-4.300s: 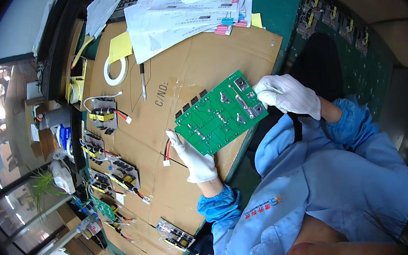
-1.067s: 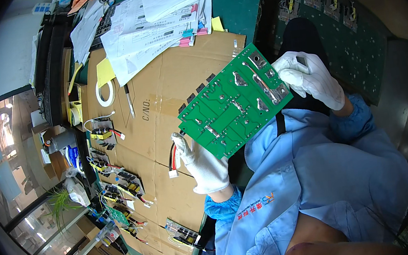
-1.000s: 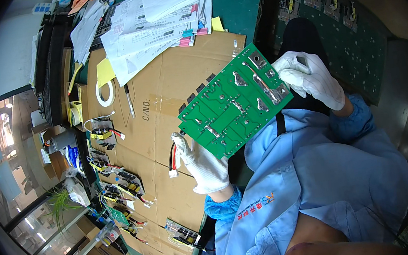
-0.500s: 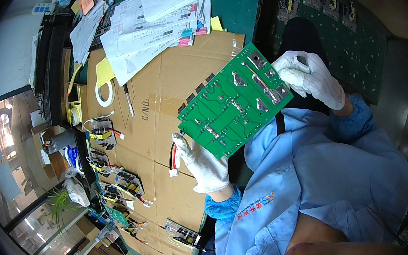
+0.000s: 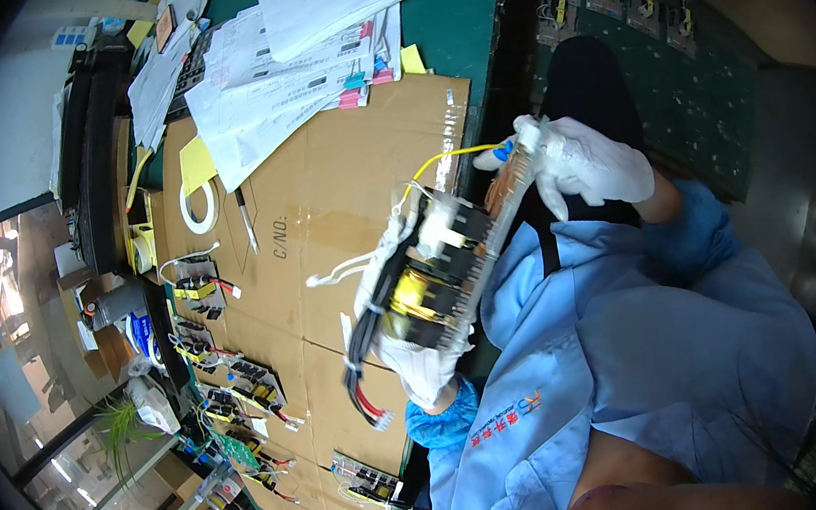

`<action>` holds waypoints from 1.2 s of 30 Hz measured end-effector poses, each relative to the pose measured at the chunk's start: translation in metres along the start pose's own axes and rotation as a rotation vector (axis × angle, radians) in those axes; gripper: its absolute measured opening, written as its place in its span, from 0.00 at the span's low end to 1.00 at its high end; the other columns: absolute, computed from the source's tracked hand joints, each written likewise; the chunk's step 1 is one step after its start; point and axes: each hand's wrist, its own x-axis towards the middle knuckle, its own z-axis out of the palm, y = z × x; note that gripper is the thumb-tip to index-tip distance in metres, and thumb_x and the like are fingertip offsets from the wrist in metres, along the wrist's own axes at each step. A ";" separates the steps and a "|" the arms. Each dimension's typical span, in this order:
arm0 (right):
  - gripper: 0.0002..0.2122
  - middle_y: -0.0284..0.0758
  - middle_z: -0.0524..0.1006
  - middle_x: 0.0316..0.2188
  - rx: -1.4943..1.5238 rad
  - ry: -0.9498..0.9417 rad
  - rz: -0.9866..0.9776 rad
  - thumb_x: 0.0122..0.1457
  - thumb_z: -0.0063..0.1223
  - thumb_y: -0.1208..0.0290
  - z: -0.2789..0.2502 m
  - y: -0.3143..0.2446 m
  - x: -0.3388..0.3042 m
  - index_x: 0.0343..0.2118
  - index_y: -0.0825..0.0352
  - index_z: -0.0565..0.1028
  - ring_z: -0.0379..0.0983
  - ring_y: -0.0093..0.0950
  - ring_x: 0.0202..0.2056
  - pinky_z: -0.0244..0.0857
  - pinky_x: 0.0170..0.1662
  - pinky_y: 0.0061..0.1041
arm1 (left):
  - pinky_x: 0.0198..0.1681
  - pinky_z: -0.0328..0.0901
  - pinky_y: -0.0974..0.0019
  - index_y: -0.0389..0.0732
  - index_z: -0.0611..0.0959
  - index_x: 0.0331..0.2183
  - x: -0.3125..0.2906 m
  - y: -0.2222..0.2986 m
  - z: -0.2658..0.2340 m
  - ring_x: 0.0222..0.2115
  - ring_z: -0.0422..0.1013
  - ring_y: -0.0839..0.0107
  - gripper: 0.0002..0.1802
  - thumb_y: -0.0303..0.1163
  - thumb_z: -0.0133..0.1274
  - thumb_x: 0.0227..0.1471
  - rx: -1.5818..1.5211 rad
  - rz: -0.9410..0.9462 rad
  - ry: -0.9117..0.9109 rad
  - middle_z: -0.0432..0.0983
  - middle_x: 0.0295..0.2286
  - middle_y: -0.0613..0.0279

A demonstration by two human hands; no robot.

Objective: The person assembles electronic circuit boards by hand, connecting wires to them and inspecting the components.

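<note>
A circuit board is held tilted nearly edge-on in front of my body, its component side turned left. It carries black parts, a yellow-wrapped transformer, a yellow wire and a hanging black-and-red cable with a white connector. My right hand, in a white glove, is closed on the board's upper end. At the lower end, my gloved left hand supports the board from the component side; parts and cables partly hide its fingers.
Below lies a cardboard sheet on a green table. Several wired boards line its left side, with another board nearer me. Papers, a tape roll and a pen-like tool lie farther off. More boards sit at upper right.
The board has turned from showing its green soldered underside to edge-on, with components visible. My right hand has shifted left along with it, and the cable now hangs in front of my left hand.
</note>
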 end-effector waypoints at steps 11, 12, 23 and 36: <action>0.20 0.32 0.74 0.44 0.163 0.038 -0.239 0.64 0.45 0.69 0.013 -0.011 0.010 0.57 0.71 0.66 0.69 0.16 0.38 0.63 0.44 0.17 | 0.55 0.63 0.49 0.48 0.76 0.50 0.008 -0.018 -0.010 0.53 0.64 0.47 0.23 0.28 0.57 0.51 0.552 0.436 -0.044 0.61 0.55 0.44; 0.20 0.33 0.74 0.44 0.133 0.071 -0.239 0.64 0.45 0.70 0.012 -0.011 0.008 0.57 0.71 0.66 0.68 0.16 0.41 0.62 0.47 0.18 | 0.55 0.62 0.47 0.50 0.76 0.51 0.007 -0.016 -0.008 0.55 0.62 0.45 0.25 0.29 0.60 0.49 0.649 0.446 -0.038 0.58 0.57 0.44; 0.20 0.31 0.75 0.44 0.120 0.210 -0.296 0.60 0.50 0.71 0.020 -0.015 0.002 0.55 0.71 0.69 0.68 0.16 0.43 0.63 0.48 0.18 | 0.56 0.57 0.42 0.58 0.73 0.54 -0.003 -0.027 -0.012 0.55 0.60 0.42 0.31 0.49 0.59 0.47 0.834 0.480 0.192 0.61 0.56 0.46; 0.22 0.38 0.72 0.51 -0.007 0.219 -0.356 0.59 0.43 0.71 0.027 -0.027 0.001 0.57 0.72 0.66 0.69 0.23 0.50 0.60 0.56 0.24 | 0.60 0.54 0.46 0.36 0.70 0.55 0.004 -0.025 -0.015 0.60 0.53 0.45 0.37 0.43 0.61 0.47 0.768 0.616 0.070 0.51 0.60 0.42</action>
